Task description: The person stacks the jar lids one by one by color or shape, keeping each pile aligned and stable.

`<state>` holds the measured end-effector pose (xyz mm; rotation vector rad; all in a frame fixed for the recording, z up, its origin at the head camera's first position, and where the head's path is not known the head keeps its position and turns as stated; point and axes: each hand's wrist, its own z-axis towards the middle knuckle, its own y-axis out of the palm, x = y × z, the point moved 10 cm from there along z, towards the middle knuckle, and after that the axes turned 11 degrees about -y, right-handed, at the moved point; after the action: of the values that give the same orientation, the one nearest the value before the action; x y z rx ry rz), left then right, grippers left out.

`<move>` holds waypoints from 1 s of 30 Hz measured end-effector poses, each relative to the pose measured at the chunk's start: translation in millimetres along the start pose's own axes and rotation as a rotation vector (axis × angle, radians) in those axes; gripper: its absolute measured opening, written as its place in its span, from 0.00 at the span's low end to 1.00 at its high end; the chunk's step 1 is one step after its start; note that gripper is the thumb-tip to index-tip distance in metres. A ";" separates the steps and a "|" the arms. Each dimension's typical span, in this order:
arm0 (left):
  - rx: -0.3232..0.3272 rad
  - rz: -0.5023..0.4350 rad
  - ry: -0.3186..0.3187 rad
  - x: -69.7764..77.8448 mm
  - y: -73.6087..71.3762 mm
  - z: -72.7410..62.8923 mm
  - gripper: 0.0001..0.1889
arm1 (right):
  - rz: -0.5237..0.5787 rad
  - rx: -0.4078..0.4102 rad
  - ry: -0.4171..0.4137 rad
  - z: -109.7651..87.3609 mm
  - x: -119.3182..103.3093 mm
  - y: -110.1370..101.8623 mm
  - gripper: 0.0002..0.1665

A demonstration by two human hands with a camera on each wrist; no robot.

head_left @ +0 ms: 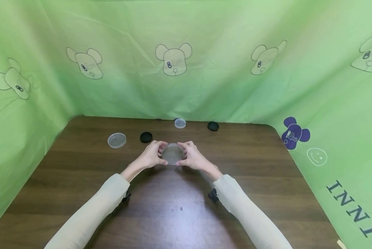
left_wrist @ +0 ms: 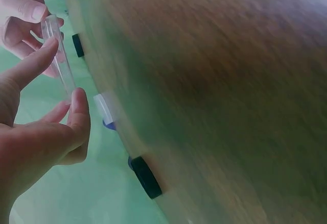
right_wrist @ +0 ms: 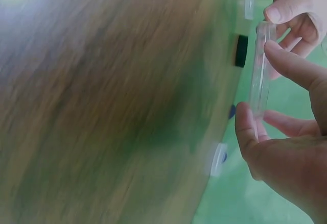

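Note:
Between both hands, over the middle of the table, is a round clear petri dish [head_left: 172, 154]. My left hand [head_left: 151, 155] grips its left rim, thumb at the near side and fingers at the far side. The right hand [head_left: 193, 156] grips the opposite rim in the same way. Both wrist views show the petri dish [left_wrist: 59, 55] [right_wrist: 261, 71] edge-on, raised off the wood, with its layered rims stacked together. Just beyond the left hand lies a black disc [head_left: 146, 137].
A larger clear dish [head_left: 116, 140] lies at the back left of the wooden table [head_left: 179, 221]. Along the back edge are a small clear dish [head_left: 180, 123] and another black disc [head_left: 213, 126]. Green printed cloth [head_left: 126, 86] encloses the table's back and sides.

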<state>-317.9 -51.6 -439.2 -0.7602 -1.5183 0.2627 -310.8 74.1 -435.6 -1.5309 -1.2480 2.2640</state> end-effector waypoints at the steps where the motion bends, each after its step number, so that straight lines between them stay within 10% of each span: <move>1: -0.003 0.002 0.000 -0.4 -0.7 -0.8 0.37 | -0.004 -0.002 0.001 0.4 -1.1 1.0 0.47; 30: -0.029 0.056 -0.042 -42.3 -34.1 -35.7 0.37 | -0.057 -0.050 0.040 22.6 -35.4 50.5 0.48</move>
<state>-297.3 -112.6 -448.5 -0.8250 -1.5445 0.3004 -296.5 10.4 -442.3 -1.5290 -1.3294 2.1726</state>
